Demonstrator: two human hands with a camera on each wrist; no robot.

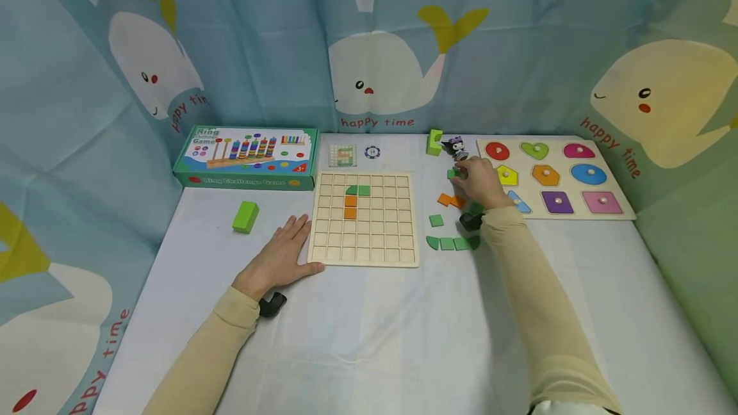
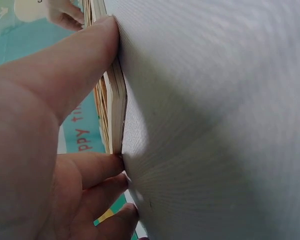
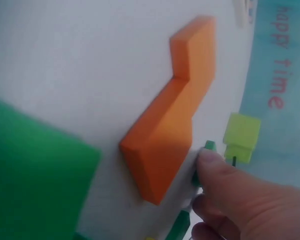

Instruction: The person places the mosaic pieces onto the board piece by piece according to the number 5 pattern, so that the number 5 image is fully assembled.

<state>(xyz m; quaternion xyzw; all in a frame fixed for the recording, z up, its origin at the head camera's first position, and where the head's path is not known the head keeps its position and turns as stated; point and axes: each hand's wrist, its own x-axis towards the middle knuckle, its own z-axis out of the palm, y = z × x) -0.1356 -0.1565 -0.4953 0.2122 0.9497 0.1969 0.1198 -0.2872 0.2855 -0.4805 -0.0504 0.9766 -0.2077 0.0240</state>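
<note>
A wooden grid board (image 1: pixel 387 235) lies on the white table, with two green tiles (image 1: pixel 364 191) and two orange tiles (image 1: pixel 350 207) in its upper cells. My left hand (image 1: pixel 279 255) rests flat at the board's lower left corner; in the left wrist view its thumb and fingertips touch the board's edge (image 2: pixel 118 110). At the right, my right hand (image 1: pixel 483 181) pinches a small green tile (image 3: pixel 210 146) between thumb and finger, low over the table. Two orange tiles (image 3: pixel 162 145) lie just nearer. Another green tile (image 3: pixel 178 226) sits close under the fingers.
Several green tiles (image 1: pixel 446 244) lie right of the board. A knob puzzle (image 1: pixel 614 175) lies partly under the right hand. Behind stand a figurine (image 1: pixel 455 147), a green block (image 1: pixel 434 143), a pattern card (image 1: pixel 343 155) and a game box (image 1: pixel 248 157). Another green block (image 1: pixel 245 217) is at left.
</note>
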